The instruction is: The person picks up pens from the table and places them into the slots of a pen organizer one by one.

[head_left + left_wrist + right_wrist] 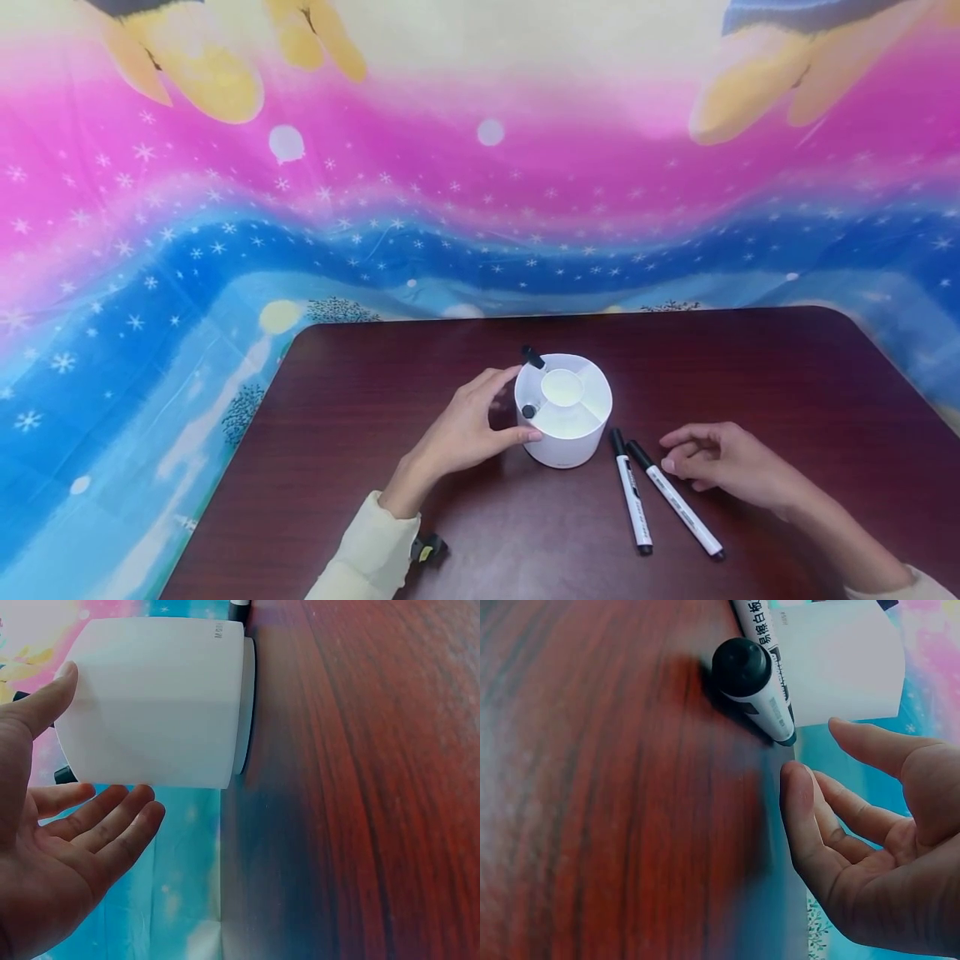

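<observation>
standing on reddish worktop (315, 433) before printed cloth (420, 167), the white holder (566, 452) has spread left fingers (135, 836) around it, right fingers (802, 825) parted near markers (678, 502) rightward; only the head view shows its compartments (564, 422).

A dark reddish-brown table (337, 417) stands before a pink-and-blue cloth backdrop (480, 187) printed with small white snowflakes.

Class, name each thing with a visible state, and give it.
White round plastic holder, upright.
Two black cylindrical ends, protruding from the holder.
Left white marker, black cap on, lying flat.
Right white marker, black cap on, lying flat.
Left hand, spread beside the holder.
Right hand, fingers bent, holding nothing.
Pink and blue patterned cloth, hanging.
</observation>
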The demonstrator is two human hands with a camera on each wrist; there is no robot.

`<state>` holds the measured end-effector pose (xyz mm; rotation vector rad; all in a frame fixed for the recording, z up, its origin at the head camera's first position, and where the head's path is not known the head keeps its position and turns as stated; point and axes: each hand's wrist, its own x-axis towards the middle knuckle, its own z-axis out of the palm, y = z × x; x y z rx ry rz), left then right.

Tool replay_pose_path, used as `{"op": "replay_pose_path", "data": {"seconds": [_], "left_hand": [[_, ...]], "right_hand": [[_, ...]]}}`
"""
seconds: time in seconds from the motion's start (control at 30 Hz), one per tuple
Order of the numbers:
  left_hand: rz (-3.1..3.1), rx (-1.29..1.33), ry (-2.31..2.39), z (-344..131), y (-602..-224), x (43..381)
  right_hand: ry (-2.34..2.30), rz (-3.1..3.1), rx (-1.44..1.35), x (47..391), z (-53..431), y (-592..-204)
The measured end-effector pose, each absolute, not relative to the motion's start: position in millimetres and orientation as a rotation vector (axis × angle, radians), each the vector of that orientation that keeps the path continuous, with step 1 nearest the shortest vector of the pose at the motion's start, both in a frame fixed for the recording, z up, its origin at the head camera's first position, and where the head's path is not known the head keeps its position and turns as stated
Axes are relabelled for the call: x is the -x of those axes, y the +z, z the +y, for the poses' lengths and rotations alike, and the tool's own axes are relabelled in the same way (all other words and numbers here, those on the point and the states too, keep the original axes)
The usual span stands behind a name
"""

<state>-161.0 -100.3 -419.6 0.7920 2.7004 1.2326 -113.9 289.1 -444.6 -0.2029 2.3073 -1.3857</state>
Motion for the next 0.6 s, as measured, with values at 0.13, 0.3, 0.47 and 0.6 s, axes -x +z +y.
{"op": "replay_pose_path", "data": {"seconds": [0.13,0.3,0.47,0.6], "left_hand": [[2.705,-0.794,1.224,-100.4,-419.8,161.9],[2.702,-0.802,1.232,-100.7,-420.2,162.2],[2.699,-0.803,1.235,-100.4,-420.4,161.8],[2.705,-0.795,1.229,-100.2,-420.6,161.4]], "right_hand": [[-1.397,2.298,0.207,112.3,288.6,-446.8],[-1.394,2.298,0.212,110.6,286.5,-449.2],[-1.392,2.305,0.199,109.4,283.0,-451.2],[-1.401,2.299,0.187,108.4,280.7,-452.0]]}}
